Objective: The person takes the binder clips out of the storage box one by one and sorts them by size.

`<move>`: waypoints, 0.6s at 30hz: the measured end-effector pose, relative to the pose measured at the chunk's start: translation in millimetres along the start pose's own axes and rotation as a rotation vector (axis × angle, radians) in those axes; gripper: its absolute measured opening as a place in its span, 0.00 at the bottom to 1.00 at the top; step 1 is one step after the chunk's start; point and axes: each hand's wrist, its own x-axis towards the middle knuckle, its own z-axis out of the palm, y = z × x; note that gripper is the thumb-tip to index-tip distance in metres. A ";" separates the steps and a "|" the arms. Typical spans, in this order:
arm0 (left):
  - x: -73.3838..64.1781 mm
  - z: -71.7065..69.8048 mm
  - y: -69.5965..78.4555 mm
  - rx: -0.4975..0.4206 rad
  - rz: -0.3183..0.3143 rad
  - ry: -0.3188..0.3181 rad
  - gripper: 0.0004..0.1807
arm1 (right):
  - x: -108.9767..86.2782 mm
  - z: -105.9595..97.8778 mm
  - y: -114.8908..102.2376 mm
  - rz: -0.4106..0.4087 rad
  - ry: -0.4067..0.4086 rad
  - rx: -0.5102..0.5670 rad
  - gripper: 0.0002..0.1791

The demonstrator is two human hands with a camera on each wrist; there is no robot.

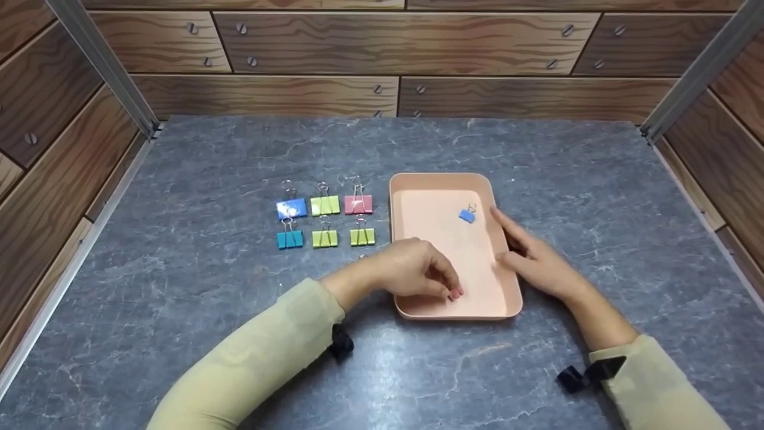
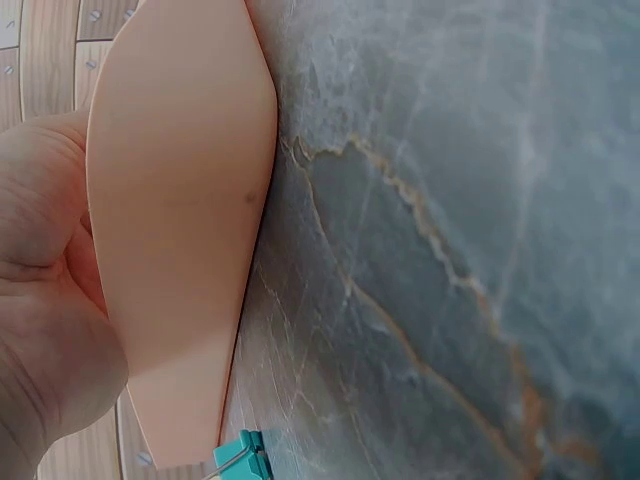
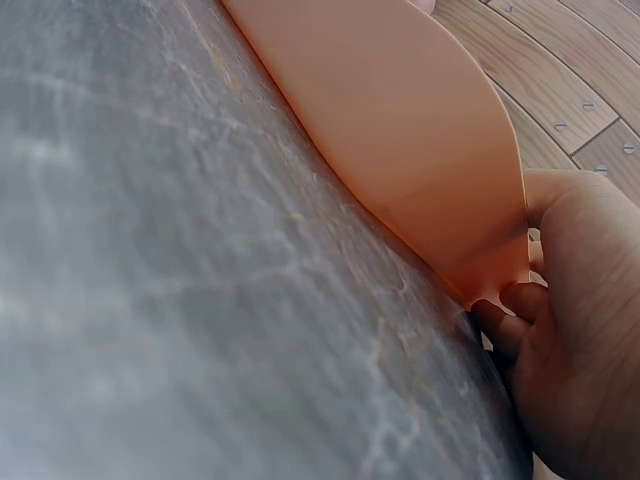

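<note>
My left hand (image 1: pixel 418 269) reaches over the near left part of a peach tray (image 1: pixel 453 310) and pinches a small pinkish-red binder clip (image 1: pixel 456 293) low over its floor. Fingers and thumb hide part of that clip. Farther back inside the tray lies a small blue binder clip (image 1: pixel 467 215), handles up. At the right side, my right hand (image 1: pixel 540 266) grips the tray wall, its thumb at the rim; the right wrist view has its curled fingers (image 3: pixel 505 325) against the outer wall. In the left wrist view, the tray wall covers the left fingertips.
Left of the tray, larger binder clips stand in two rows: blue (image 1: pixel 291 208), lime (image 1: pixel 325 205) and pink (image 1: pixel 358 204) behind, teal (image 1: pixel 290 239) and two lime ones (image 1: pixel 362 237) in front. A wire loop (image 1: pixel 363 257) peeks out beside the left wrist. Wood-patterned panels (image 1: pixel 406 45) enclose the table.
</note>
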 end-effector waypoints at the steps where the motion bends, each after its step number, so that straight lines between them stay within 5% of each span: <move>1: 0.0 0.4 -0.2 0.000 0.004 0.001 0.06 | 0.0 0.5 0.3 -0.002 -0.002 0.004 0.43; 18: -0.5 4.2 -0.6 -0.057 0.006 0.114 0.03 | -0.3 1.3 0.5 0.004 -0.005 0.002 0.43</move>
